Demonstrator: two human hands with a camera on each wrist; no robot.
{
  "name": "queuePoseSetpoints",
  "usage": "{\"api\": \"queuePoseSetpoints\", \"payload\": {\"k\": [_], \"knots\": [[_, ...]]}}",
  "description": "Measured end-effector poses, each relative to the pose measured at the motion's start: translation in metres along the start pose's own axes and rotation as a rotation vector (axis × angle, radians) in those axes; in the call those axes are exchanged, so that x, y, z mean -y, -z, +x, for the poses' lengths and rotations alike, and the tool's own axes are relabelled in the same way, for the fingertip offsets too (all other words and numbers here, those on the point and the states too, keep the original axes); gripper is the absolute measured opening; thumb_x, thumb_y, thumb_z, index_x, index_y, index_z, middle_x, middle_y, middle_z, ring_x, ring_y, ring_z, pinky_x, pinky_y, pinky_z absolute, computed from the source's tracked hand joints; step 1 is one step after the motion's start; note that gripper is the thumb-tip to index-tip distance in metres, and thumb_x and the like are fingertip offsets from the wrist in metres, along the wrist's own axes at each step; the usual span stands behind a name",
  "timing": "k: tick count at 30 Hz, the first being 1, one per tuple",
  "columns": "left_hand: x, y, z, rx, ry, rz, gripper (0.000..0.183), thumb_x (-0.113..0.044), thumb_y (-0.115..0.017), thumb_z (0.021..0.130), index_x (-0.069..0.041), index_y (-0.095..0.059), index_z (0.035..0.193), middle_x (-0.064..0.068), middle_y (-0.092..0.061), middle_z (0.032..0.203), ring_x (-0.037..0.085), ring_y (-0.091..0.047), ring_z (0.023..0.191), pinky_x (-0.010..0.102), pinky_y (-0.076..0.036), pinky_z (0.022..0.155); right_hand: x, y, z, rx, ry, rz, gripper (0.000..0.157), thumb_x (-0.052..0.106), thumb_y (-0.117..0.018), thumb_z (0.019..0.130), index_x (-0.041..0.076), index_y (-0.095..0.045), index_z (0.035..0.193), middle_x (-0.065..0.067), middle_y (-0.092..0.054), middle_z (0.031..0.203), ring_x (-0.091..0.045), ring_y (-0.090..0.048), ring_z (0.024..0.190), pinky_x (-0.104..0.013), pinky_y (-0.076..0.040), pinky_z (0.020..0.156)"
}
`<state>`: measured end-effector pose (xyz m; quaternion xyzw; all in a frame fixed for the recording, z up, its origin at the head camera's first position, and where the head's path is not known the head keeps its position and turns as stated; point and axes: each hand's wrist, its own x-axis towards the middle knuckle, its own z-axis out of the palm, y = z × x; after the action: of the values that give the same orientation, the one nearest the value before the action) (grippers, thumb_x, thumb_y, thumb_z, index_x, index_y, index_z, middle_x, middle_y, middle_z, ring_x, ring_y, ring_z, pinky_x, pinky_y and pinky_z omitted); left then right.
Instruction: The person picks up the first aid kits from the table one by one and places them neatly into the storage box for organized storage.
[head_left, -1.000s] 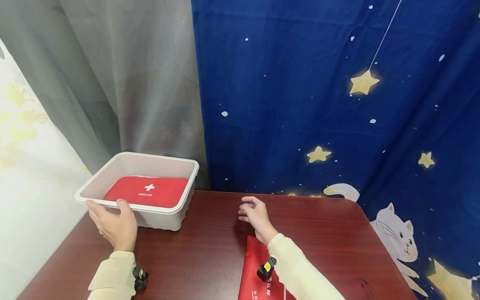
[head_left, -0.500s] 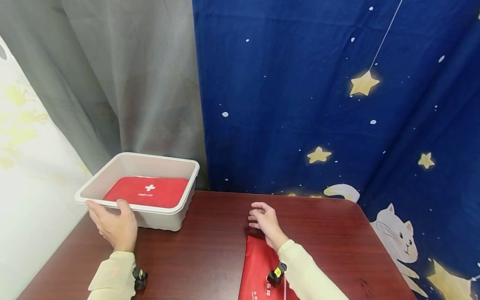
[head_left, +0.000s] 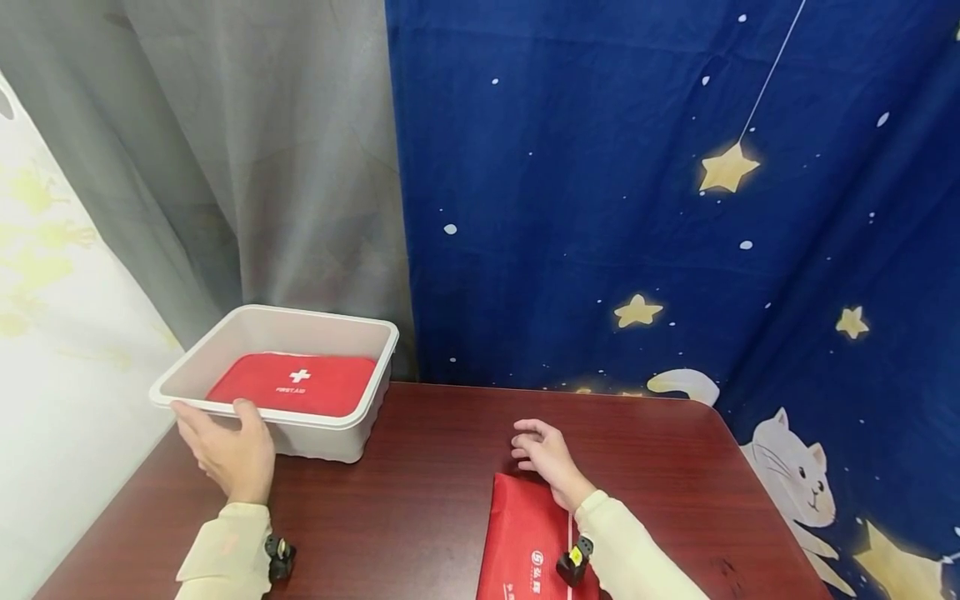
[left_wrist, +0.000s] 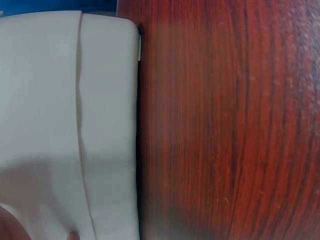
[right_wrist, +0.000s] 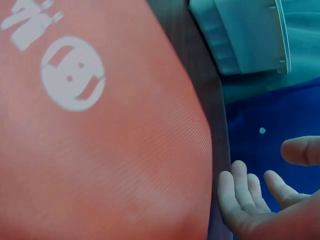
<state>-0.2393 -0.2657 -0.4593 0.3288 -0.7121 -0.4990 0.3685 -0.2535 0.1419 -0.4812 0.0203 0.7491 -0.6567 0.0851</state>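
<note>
My left hand (head_left: pixel 228 454) rests against the front side of a light grey plastic bin (head_left: pixel 318 437), its thumb and fingertips right at the rim. In the left wrist view, fingertips (left_wrist: pixel 73 236) show low against the bin's pale wall. Inside the bin lies a red first aid pouch (head_left: pixel 330 387) with a white cross. My right hand (head_left: pixel 547 457) hovers with loosely bent fingers and nothing between them, just past the far end of a second red pouch (head_left: pixel 517 533) on the table. That pouch bears white print, and my right forearm hides part of it.
The dark red wooden table (head_left: pixel 420 500) ends at a back edge before a grey curtain (head_left: pixel 322 167) and a blue star-patterned curtain (head_left: pixel 540 208). A pale wall (head_left: pixel 67 400) stands at the left. Each wrist carries a small black camera (head_left: pixel 280 557).
My right hand has drifted right and back toward me, uncovering more of the near red pouch. The left hand, the bin and both pouches have stayed in place.
</note>
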Motion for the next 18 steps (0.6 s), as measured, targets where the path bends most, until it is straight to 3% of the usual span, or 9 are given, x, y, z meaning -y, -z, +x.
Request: {"api": "queuePoseSetpoints", "payload": {"k": [8,18], "knots": [[0.004,-0.002,0.0,-0.005,-0.004,0.005,0.077,-0.037,-0.045,0.087,-0.026,0.001,0.148,-0.009,-0.009,0.152,0.011,-0.012,0.138,0.033,-0.011,0.113,-0.005,0.01,-0.005,0.096,-0.021,-0.116,0.041,0.013,-0.054,0.086,-0.003,-0.05,0.124,-0.021,-0.062,0.108,-0.03,-0.062,0.093,-0.04,-0.051,0.074],[0.001,0.0,0.001,-0.018,-0.01,0.014,0.077,-0.038,-0.045,0.085,-0.025,-0.001,0.148,-0.007,-0.009,0.153,0.012,-0.012,0.138,0.031,-0.011,0.113,-0.011,0.015,-0.007,0.2,0.001,-0.148,0.041,0.014,-0.056,0.085,-0.003,-0.052,0.122,-0.017,-0.064,0.102,-0.028,-0.062,0.091,-0.037,-0.052,0.075]]}}
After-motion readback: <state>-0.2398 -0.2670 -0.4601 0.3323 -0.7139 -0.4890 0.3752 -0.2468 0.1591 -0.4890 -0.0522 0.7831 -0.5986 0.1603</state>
